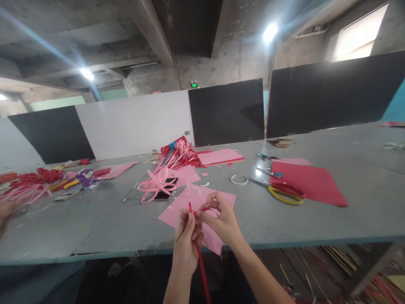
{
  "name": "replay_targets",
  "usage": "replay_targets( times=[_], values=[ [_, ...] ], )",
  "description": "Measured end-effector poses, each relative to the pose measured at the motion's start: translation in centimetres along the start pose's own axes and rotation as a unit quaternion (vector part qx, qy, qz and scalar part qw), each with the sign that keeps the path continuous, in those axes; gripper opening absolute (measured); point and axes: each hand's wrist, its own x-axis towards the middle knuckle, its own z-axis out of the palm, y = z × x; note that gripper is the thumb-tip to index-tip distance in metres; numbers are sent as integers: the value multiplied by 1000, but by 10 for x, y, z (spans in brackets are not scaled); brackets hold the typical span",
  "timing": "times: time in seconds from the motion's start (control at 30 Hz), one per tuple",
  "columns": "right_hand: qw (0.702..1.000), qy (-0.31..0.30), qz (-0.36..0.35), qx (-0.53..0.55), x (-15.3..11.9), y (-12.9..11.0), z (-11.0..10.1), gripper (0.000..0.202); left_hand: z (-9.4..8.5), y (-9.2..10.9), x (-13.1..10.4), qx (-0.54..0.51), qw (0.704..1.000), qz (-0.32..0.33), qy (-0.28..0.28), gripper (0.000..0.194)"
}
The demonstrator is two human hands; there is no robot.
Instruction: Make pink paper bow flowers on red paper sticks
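My left hand is closed around a thin red paper-wrapped stick, whose tip pokes up above the thumb and whose long end slants down past the table edge. Fingers pinched, my right hand meets the stick near its top and grips a narrow red paper strip, partly hidden by the fingers. Under both hands lies a pink paper sheet. Just beyond to the left, a pink curled paper flower rests over a dark phone.
Scissors with red and yellow handles lie at the right by a white tape ring and red paper. Finished-looking paper flowers and pink sheets sit farther back. Another person's hand shows at far left.
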Motion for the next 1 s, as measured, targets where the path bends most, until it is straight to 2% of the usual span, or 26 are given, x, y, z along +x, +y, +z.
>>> replay_targets(
  times=[0.13,0.33,0.6,0.77,1.0],
  values=[
    [1000,13,-1,-19,0,-1,-2,29,1,-1,3,22,1000,15,7,44],
    [999,22,17,-29,2,1,-3,26,1,-6,7,31,995,88,37,41],
    [1000,0,16,-18,1,-2,-7,29,5,-2,4,22,997,74,2,38],
    [998,14,-8,-60,-2,-8,-8,21,3,1,1,38,997,55,-28,40],
    [995,29,-32,-85,-5,-10,-10,19,8,6,-1,-6,999,35,13,36]
  ],
)
